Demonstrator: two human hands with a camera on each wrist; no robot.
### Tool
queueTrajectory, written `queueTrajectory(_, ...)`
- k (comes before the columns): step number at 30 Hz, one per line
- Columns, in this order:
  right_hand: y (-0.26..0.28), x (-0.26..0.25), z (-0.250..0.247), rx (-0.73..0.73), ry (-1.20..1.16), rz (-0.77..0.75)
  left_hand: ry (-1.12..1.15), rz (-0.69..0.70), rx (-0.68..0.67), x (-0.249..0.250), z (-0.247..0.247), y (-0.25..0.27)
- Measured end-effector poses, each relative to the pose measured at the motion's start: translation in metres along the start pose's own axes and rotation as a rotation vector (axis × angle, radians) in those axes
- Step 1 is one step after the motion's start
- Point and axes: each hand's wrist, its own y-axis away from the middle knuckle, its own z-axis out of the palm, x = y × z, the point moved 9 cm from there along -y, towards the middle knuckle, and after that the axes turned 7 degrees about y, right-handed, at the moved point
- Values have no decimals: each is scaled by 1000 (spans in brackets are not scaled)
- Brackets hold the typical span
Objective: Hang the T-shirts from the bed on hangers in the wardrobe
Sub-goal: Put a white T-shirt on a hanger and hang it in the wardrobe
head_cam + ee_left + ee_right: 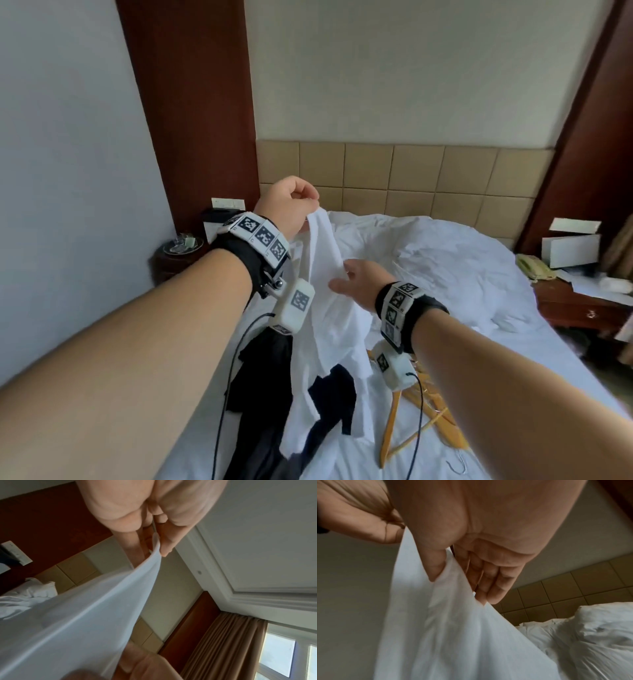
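Observation:
A white T-shirt (325, 308) hangs above the bed (496, 359), its lower part still draped on the sheet. My left hand (310, 209) is raised and pinches the shirt's top edge; the left wrist view shows the cloth (77, 615) caught between thumb and fingers (164, 543). Lower down, my right hand (346, 277) pinches a fold of the same shirt (445, 635) between thumb (435, 568) and fingers. Dark T-shirts (260, 377) lie on the bed under and beside it. Several wooden hangers (414, 414) lie on the sheet below my right wrist.
A rumpled white duvet (445, 260) fills the bed's far half below a padded tan headboard (411, 178). A dark nightstand (178, 260) stands on the left. Another on the right (582, 305) carries a phone (534, 269) and papers. A curtain (223, 642) and window are to the right.

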Motion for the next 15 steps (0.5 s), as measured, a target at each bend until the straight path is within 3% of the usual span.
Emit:
queueTrajectory(10,4,15,-70,120,165,200,62,66,125,55,-45,-9)
queueTrajectory(13,4,12,-102,228,68,222,-28,58,174,57,-63,-10)
queueTrajectory(15,6,5,-120,296,-129,218,-181,54,166,56,-72,-13)
